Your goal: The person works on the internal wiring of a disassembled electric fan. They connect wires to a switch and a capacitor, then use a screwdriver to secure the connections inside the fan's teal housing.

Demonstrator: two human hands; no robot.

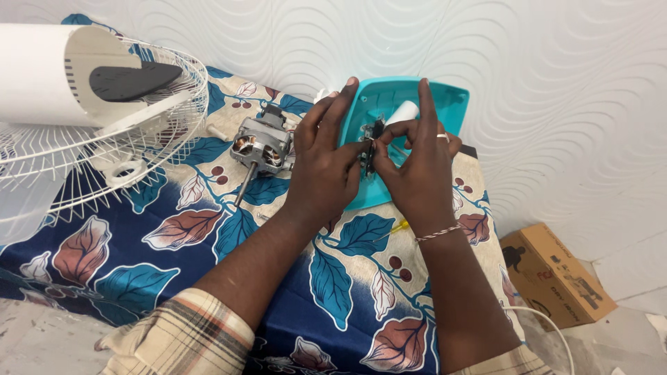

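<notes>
A turquoise plastic fan housing lies open side up on a leaf-patterned cloth. Both my hands work inside it on a small dark switch part with wires. My left hand rests on the housing's left rim, its thumb and fingers pinching that part. My right hand, with a ring and a string bracelet, pinches the same part from the right, index finger pointing up. A white cylinder sits in the housing behind my fingers.
A fan motor with shaft lies left of the housing. A white wire fan guard and white housing with a dark blade sit at far left. A yellow tool handle peeks under my wrist. A cardboard box stands on the floor, right.
</notes>
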